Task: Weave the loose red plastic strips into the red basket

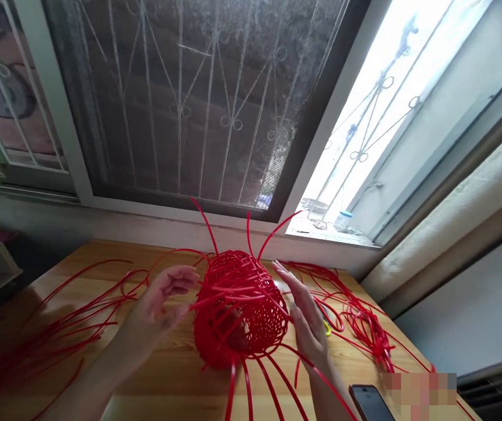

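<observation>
Evidently, a woven red basket (272,318) is set on the table (174,371), with long strands (231,392) splayed from it. On its left, the left hand (167,298) is held half open, fingers curled; on its right, the right hand (308,327) is held flatter, fingers extended. Neither is closed on anything; whether the basket is touched cannot be told. Loose red cords (371,333) are spread to both sides.

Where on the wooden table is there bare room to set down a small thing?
Bare wood of the table shows between the left forearm and the red basket. It is crowded at the left, with loose red strands, and right of the right hand, with a red strand bundle and a phone.
</observation>
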Motion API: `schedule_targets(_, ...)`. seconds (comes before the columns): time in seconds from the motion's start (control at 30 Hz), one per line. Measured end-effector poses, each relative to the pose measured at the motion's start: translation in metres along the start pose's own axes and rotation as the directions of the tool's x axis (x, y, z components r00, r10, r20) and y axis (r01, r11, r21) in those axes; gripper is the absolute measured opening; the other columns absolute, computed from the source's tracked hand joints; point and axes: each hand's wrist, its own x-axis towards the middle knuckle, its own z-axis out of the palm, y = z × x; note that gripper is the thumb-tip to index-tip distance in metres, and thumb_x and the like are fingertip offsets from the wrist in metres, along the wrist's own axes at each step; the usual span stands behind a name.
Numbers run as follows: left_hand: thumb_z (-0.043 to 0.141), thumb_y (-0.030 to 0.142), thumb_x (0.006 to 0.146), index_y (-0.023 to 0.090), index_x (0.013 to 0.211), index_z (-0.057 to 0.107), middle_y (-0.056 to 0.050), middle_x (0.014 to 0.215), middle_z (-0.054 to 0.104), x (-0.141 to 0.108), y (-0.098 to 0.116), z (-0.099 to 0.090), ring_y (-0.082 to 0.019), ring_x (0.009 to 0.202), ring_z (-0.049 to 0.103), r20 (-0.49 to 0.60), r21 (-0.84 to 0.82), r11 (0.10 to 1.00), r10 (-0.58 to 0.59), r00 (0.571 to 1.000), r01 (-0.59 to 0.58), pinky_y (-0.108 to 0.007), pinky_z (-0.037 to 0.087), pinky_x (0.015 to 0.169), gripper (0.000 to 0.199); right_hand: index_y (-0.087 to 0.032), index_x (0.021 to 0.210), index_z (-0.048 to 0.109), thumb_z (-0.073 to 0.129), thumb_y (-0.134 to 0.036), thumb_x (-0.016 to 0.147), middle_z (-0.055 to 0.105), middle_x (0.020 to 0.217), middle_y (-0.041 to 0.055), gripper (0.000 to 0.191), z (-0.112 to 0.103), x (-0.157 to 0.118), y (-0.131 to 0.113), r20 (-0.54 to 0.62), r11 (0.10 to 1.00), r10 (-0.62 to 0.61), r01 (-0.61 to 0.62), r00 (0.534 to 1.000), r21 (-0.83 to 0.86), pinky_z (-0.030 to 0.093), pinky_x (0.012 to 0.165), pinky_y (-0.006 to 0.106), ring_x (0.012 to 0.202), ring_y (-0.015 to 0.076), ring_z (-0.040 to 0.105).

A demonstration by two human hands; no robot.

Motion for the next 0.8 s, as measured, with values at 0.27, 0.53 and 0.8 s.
schedule_targets(0.27,0.029,0.052,0.094,0.033,0.129,0.054,0.002,0.142,0.047,-0.01,0.035,0.024,-0.023,0.136,0.036,0.154,0.304,0.953,-0.044,0.987,-0.005,-0.044,0.026,0.114,0.047,-0.026,0.141,0.036,0.052,-0.021,0.089,0.045,0.145,0.0047,0.055,-0.009,0.021,-0.071,0.349,0.832,-0.135,0.298,0.927,-0.468,0.034,0.112,0.046,0.135,0.0223,0.038)
schedule_targets(0.53,0.042,0.033,0.093,0.042,0.132,0.047,0.006,0.139,0.051,-0.037,0.02,0.032,-0.018,0.132,0.042,0.11,0.619,0.759,0.169,0.979,-0.201,-0.038,0.04,0.106,0.04,-0.01,0.138,0.042,0.042,-0.007,0.084,0.041,0.146,0.0089,0.055,0.01,0.01,-0.075,0.524,0.494,-0.088,0.494,0.847,-0.715,0.035,0.108,0.056,0.137,0.0293,0.034)
schedule_targets(0.8,0.054,0.041,0.087,0.029,0.116,0.06,-0.003,0.12,0.065,-0.042,0.008,0.029,-0.021,0.109,0.062,-0.135,0.302,0.95,-0.043,0.99,0.083,-0.025,0.055,0.085,0.032,-0.018,0.136,0.046,0.043,-0.006,0.085,0.042,0.146,0.0044,0.052,0.004,0.006,-0.066,0.55,0.509,-0.11,0.522,0.828,-0.685,0.034,0.107,0.059,0.14,0.0281,0.028)
